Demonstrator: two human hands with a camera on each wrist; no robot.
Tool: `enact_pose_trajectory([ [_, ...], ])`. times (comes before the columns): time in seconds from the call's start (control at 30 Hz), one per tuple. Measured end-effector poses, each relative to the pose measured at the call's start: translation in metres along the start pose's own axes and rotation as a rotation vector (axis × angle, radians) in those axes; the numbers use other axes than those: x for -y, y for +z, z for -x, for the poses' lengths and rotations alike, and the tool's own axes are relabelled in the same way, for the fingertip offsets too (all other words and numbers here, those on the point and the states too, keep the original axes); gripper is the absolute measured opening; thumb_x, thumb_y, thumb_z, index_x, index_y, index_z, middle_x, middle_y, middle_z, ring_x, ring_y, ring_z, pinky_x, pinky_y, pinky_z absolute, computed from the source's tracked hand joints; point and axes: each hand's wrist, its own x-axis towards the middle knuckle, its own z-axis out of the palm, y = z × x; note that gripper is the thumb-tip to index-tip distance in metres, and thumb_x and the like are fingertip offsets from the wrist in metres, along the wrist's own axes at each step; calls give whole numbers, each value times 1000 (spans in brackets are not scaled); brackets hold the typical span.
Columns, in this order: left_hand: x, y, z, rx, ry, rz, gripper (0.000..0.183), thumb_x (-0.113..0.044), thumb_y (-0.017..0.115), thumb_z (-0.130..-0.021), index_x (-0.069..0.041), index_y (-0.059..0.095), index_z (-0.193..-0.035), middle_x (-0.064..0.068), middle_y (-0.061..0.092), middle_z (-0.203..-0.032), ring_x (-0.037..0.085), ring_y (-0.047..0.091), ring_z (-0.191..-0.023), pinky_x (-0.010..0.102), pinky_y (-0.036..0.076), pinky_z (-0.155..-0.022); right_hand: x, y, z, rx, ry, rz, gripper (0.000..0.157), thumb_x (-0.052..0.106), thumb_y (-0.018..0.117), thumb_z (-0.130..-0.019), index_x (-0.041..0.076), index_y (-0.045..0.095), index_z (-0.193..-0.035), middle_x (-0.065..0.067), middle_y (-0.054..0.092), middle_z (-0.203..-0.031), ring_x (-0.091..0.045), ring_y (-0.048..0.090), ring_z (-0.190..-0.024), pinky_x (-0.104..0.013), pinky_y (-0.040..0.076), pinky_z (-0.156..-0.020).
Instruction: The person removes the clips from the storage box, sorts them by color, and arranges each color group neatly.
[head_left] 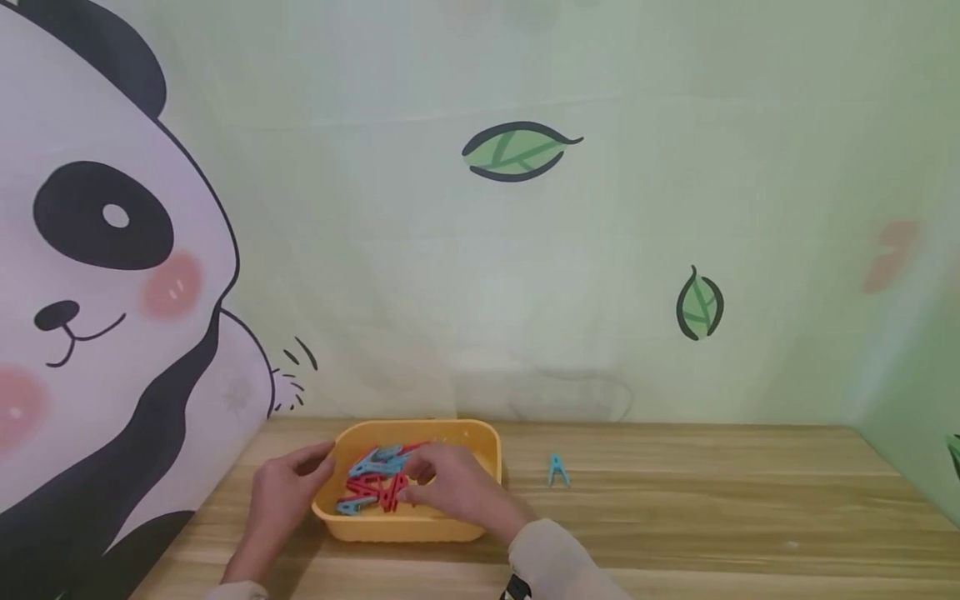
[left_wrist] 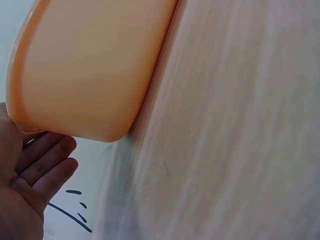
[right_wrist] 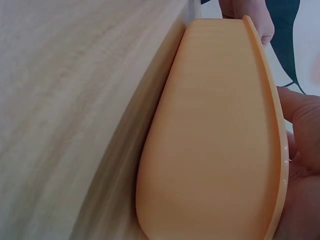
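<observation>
A yellow plastic basket (head_left: 405,528) stands on the table with several red and blue clothespins (head_left: 375,465) heaped in its left part. At the basket's left end my left hand (head_left: 288,487) holds the rim, its fingers loosely bent by the outer wall in the left wrist view. My right hand (head_left: 453,487) reaches over the near rim into the basket. Its thumb and forefinger pinch at a red clothespin (head_left: 392,492), partly hidden by the hand. In the right wrist view the basket's wall hides those fingertips.
A single blue clothespin (head_left: 557,472) lies on the wooden table (head_left: 712,508), right of the basket. Behind the table hangs a pale green cloth (head_left: 600,267) printed with a panda and leaves.
</observation>
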Motion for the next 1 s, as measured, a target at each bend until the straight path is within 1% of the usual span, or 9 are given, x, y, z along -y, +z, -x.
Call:
enact_pose_trajectory([
  [0.13,1,1,1,1,-6,-2,32,-11,74,-98,4,74,-127,21,76,-119,40,71,-117,47,60,-97,-3,3,-2,6,11,1,25,17,86,-91,3,76,-109,6,73,-94,-3,64,-86,-22,58,-82],
  [0.23,1,1,0,1,-3,-5,32,-11,74,-98,4,74,-127,21,76,-119,40,71,-116,47,60,-96,-4,4,-3,8,15,6,25,18,86,-92,3,76,-109,7,73,-93,-3,65,-85,-22,58,-81],
  [0.3,1,1,0,2,0,-4,32,-12,74,-98,4,74,-126,21,76,-119,40,71,-116,48,60,-96,-5,4,-3,10,18,9,25,18,86,-92,3,76,-109,6,73,-94,-4,65,-86,-23,58,-81],
  [0.53,0,0,-2,6,-4,-9,33,-12,74,-99,4,74,-127,22,75,-120,41,70,-118,49,59,-97,-4,5,-3,27,25,0,25,17,86,-91,2,77,-109,-4,76,-101,-7,66,-88,-24,59,-83],
  [0.83,1,0,-1,19,-15,-8,34,-14,73,-100,4,73,-129,21,75,-122,41,69,-120,52,58,-100,1,6,-3,34,46,19,24,17,86,-91,3,76,-108,-4,76,-102,-9,67,-90,-24,59,-84],
  [1.0,0,0,-1,12,-17,-3,33,-13,73,-99,4,74,-128,21,75,-122,41,69,-120,50,58,-99,0,7,-5,32,27,49,24,16,86,-91,2,76,-107,-4,77,-102,-11,69,-91,-23,58,-83],
])
